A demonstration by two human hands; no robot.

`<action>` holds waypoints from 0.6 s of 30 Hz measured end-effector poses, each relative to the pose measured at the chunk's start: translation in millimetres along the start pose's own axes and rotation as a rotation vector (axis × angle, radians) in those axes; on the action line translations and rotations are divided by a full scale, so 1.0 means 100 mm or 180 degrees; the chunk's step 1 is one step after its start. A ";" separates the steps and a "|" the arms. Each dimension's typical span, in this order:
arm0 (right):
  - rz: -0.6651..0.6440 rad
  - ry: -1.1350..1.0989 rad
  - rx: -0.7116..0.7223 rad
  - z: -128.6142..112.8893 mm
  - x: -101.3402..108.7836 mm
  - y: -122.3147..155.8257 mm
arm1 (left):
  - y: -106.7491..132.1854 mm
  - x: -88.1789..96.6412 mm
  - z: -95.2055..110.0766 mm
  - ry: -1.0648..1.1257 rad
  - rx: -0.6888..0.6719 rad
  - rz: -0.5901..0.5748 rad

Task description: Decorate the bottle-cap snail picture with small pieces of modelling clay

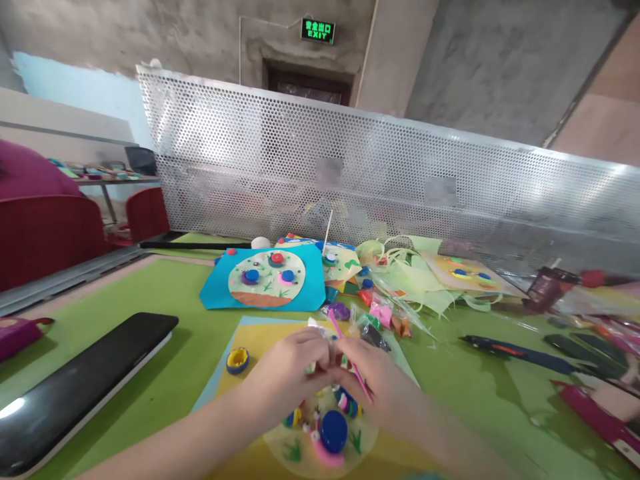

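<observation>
My left hand [305, 353] and my right hand [375, 367] meet over a yellow sheet [240, 407], both with fingers closed. A thin pink stick [356, 370] lies slanted across my right hand, tucked among its fingers. Whatever my left fingertips pinch is hidden. Below the hands, the sheet bears a pale round picture with a clay snail: a pink body [327, 456] and a blue cap [334, 431] as its shell. A striped clay figure [349, 403] is partly covered by my right hand. Left of my hands sits a blue cap filled with yellow clay [238, 360].
A blue card [213, 293] with a round snail picture stands behind the sheet. Bagged clay [381, 315] and paper scraps [420, 280] lie to its right. A black case [90, 387] is at left, a dark pen [520, 353] at right. A perforated metal screen [380, 173] borders the back.
</observation>
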State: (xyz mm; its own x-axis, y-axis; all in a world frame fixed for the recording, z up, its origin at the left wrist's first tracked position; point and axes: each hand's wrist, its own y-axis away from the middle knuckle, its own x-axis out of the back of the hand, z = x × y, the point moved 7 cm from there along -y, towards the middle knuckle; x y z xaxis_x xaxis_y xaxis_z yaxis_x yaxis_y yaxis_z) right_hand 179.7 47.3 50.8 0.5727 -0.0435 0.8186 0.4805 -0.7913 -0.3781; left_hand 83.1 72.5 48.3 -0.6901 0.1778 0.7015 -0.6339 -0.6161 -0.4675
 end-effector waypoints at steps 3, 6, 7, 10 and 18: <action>-0.0041 -0.0005 0.0027 -0.03 0.05 0.02 | -0.01 -0.04 -0.01 0.0160 0.0032 0.0049; 0.0025 0.0031 0.0139 -0.07 0.09 0.05 | 0.01 -0.08 0.01 0.0261 0.0123 0.0053; 0.0052 0.0060 0.0174 -0.08 0.10 0.06 | 0.02 -0.10 0.02 0.0293 0.0167 0.0043; 0.0123 0.0194 0.0248 -0.08 0.12 0.09 | 0.05 -0.12 0.02 0.0398 0.0327 -0.0017; 0.0385 0.0419 0.0274 -0.03 0.23 0.11 | 0.04 0.10 -0.04 0.0404 0.0362 0.0237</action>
State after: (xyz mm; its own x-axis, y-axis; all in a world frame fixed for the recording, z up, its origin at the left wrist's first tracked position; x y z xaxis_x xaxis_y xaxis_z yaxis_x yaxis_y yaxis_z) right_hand 195.9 35.5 66.9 0.5405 -0.2190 0.8123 0.4716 -0.7207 -0.5081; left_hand 72.1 74.4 51.4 -0.7767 0.2195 0.5903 -0.5408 -0.7128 -0.4466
